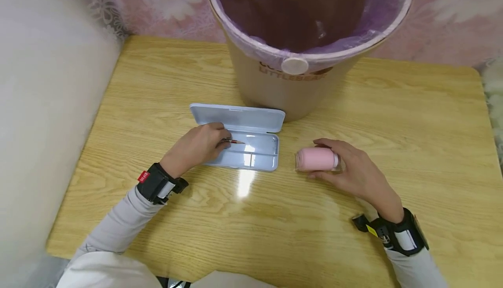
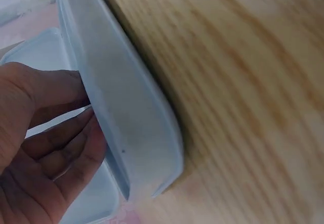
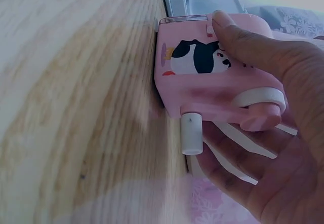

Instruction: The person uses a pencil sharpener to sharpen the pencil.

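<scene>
A pale blue pencil case (image 1: 259,144) lies on the table with its lid (image 1: 235,117) raised on the far side. My left hand (image 1: 200,144) reaches into it and pinches a slim reddish pencil (image 1: 235,141), whose pointed tip faces right. The left wrist view has the case wall (image 2: 129,97) hiding the pinched fingertips. To the right of the case, a pink crank pencil sharpener (image 1: 317,159) stands on the table. My right hand (image 1: 355,170) grips it between thumb and fingers. A panda picture and a white crank knob (image 3: 192,135) show in the right wrist view.
A large tan bin (image 1: 271,87) lined with a purple bag stands at the back, close behind the case lid. The wooden table (image 1: 157,78) meets a white wall (image 1: 47,104) on the left and a pink floral surface (image 1: 165,8) behind.
</scene>
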Demonstrator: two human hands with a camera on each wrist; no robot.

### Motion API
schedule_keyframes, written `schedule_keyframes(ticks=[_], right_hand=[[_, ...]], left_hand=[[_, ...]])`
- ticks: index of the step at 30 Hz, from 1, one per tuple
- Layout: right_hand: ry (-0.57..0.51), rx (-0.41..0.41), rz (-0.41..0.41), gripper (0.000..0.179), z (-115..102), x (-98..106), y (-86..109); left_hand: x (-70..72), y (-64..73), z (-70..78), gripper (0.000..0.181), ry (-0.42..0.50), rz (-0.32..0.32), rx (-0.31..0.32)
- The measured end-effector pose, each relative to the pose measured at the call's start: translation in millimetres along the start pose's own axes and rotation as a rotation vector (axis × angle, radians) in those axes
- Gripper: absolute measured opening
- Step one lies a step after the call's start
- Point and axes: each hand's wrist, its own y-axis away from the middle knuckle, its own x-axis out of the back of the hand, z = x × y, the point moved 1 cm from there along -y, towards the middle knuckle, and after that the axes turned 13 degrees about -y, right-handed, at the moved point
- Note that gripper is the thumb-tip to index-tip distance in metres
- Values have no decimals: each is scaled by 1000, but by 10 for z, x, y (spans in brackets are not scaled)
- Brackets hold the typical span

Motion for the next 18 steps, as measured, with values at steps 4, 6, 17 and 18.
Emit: schedule_keyframes(ticks=[4, 6, 17, 18], right_hand=[[-8, 4, 9, 73, 7, 13, 11], [-11, 3, 18, 71, 18, 21, 22], [-83, 48, -77, 64, 88, 116, 12], [-97, 44, -101, 65, 91, 127, 12]], left_hand=[[28, 8, 12, 12, 0, 28, -5], [58, -3, 37, 12, 7, 63, -14], [336, -326, 547, 32, 157, 120, -317], [353, -367, 609, 39, 148, 125, -362]])
